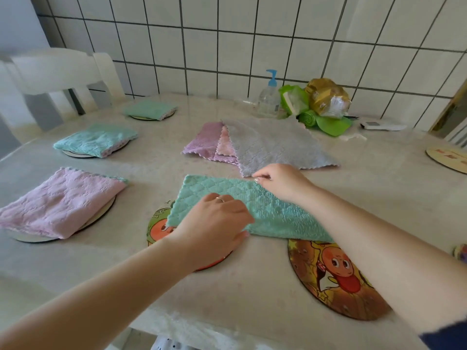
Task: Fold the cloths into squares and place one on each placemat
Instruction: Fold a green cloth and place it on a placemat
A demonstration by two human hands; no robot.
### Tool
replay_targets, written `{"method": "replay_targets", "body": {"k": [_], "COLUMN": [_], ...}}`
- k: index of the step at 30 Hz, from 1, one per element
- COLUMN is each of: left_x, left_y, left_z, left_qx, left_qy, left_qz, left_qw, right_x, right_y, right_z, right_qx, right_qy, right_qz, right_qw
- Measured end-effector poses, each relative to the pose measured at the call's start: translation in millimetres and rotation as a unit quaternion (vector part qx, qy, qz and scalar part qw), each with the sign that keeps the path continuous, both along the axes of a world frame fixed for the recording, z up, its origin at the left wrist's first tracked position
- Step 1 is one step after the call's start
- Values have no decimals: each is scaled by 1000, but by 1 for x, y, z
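Note:
A teal cloth (pixel 273 213), folded into a long strip, lies on the table in front of me and partly covers a round cartoon placemat (pixel 158 228). My left hand (pixel 214 223) grips its near edge, thumb tucked under. At the strip's far edge my right hand (pixel 280 181) pinches the cloth. A second cartoon placemat (pixel 336 279) lies bare at the near right. Folded cloths sit on three placemats at the left: pink (pixel 60 205), teal (pixel 96 140) and green (pixel 149 108). Unfolded purple (pixel 204 142), pink and grey (pixel 275 145) cloths lie stacked in the middle.
A pump bottle (pixel 269 97), green and gold bags (pixel 318 102) and a white remote (pixel 381 126) stand by the tiled wall. Another placemat (pixel 447 157) shows at the right edge. A white chair (pixel 60 77) stands at the far left.

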State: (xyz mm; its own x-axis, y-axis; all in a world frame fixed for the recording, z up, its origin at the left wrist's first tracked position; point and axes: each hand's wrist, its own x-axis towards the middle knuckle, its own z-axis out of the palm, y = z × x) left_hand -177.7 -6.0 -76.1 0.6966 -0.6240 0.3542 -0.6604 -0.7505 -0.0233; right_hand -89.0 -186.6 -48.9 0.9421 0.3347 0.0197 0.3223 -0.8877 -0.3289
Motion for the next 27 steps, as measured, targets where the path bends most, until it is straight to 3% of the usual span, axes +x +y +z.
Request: {"method": "replay_targets", "body": {"k": [6, 14, 19, 22, 27], "left_x": [-2, -3, -8, -13, -10], "left_y": [-7, -9, -2, 5, 22], "left_z": [-9, -10, 1, 14, 21], "left_qx": [14, -10, -118, -195, -311], "left_qy": [-25, -19, 10, 70, 102], "left_qz": [23, 46, 68, 109, 90], "left_qw": [999, 999, 991, 972, 941], "right_x": [24, 28, 22, 19, 2], "right_y": [19, 19, 4, -9, -27], "right_z": [3, 7, 20, 32, 39], "right_qx": [-72, -95, 5, 102, 263], "right_qy": [41, 93, 66, 63, 169], "right_qz": [25, 52, 42, 29, 55], "right_qw": [996, 990, 997, 992, 948]}}
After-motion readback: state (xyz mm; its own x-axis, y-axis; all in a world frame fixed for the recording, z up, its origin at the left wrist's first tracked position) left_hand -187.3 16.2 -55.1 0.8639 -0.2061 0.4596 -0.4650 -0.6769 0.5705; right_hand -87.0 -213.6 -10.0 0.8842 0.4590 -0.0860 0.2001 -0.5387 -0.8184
